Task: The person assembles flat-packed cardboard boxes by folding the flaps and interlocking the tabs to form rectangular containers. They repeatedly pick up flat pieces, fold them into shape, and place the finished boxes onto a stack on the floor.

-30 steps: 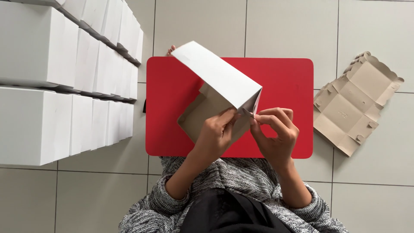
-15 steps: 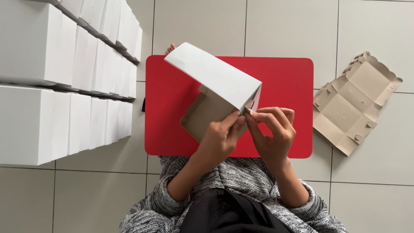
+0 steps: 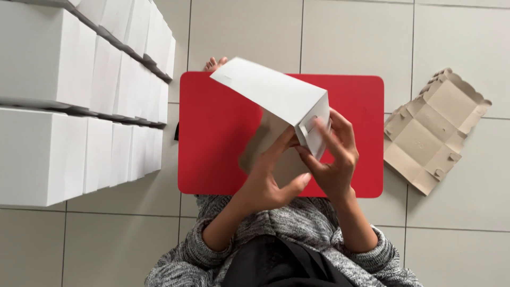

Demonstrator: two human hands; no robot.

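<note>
I watched both bare hands work a half-folded white cardboard box [image 3: 271, 93] held above a red rectangular mat [image 3: 212, 133] on the grey tiled floor. The left hand [image 3: 268, 178] cupped its brown underside from the near side, fingers closed on the card. The right hand [image 3: 332, 154] pinched the box's right end flap. A flat brown box blank [image 3: 430, 133] lay right; stacked white boxes [image 3: 69, 95] stood left.

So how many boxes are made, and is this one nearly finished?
Done: two rows of folded white boxes stand stacked on the floor; too many overlap to count. In hand: the left hand and right hand hold a half-folded white box over the red board. Left: one flat brown cardboard blank lies unfolded.
</note>
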